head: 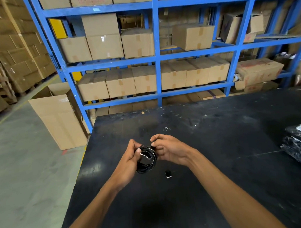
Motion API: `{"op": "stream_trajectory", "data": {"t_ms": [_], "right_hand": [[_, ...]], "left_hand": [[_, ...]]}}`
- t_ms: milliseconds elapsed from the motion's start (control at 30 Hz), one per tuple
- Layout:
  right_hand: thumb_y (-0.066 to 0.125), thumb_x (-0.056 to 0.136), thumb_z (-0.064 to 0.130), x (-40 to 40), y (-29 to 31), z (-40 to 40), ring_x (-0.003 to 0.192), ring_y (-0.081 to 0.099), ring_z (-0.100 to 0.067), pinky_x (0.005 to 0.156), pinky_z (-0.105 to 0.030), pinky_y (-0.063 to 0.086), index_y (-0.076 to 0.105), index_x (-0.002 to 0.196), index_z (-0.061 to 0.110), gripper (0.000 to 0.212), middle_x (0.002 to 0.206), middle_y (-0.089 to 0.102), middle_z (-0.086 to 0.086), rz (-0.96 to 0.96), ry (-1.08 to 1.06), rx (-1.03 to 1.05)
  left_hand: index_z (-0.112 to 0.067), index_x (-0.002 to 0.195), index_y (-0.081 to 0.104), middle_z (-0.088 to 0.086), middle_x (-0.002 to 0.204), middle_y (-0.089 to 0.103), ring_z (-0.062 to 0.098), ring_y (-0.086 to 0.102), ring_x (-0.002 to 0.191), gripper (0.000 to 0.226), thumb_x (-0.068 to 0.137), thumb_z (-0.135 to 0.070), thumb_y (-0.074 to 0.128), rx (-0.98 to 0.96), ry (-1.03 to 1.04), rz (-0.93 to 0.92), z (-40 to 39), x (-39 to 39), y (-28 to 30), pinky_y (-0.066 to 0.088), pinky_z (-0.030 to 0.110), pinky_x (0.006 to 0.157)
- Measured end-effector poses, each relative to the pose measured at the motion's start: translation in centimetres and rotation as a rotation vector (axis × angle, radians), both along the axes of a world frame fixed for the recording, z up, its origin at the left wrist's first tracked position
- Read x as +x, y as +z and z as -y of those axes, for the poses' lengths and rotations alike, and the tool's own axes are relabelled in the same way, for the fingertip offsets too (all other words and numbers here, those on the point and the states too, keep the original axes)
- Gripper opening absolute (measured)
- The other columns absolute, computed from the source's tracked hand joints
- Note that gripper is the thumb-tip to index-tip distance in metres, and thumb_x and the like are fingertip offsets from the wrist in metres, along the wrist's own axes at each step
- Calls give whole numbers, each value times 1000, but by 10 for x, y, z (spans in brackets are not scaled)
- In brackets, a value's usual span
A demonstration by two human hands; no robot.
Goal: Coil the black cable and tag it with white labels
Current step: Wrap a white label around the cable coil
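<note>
A black cable wound into a small round coil hangs just above the black table. My left hand grips the coil's left side, thumb pressed on top. A thin white strip, likely a label or tie, lies across the coil near that thumb. My right hand pinches the coil's upper right edge between thumb and forefinger. A small black piece with a white edge lies on the table just below the coil; I cannot tell what it is.
A pile of black bagged items lies at the table's right edge. Blue shelving full of cardboard boxes stands behind the table. An open tall carton stands on the floor to the left. Small white scraps dot the tabletop.
</note>
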State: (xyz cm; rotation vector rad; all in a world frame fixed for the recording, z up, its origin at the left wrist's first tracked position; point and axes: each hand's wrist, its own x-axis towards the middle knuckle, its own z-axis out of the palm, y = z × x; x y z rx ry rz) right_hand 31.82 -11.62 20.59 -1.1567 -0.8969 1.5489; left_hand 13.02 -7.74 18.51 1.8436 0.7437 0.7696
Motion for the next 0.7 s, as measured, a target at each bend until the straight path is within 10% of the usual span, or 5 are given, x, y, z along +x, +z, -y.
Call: {"op": "stream_trajectory", "data": {"t_ms": [267,433,700], "right_hand": [[68,89,-4,2,11,-6,64,55,-12,68,-25,52,58,110,8,26,86,60,-6,108,-16,134],[65,93,2,0,18,-10,51,60,-2,73,-29,50,51,122,7,33,50,62,10,147,5,125],[71,90,10,-14,17,-14,69,67,-14,72,-31,56,74,92,11,4,79,69,-5,330,-213,182]], "left_hand": [[-20,98,36,6,88,50,17,45,79,15,102,-6,39,-141,95,85,-8,9,6,41,26,69],[-20,87,35,-1,80,41,8,38,69,24,98,2,39,-145,110,121,-12,10,8,36,27,69],[-21,87,40,-7,71,46,7,40,64,21,98,-4,43,-104,118,104,-10,12,11,36,25,64]]}}
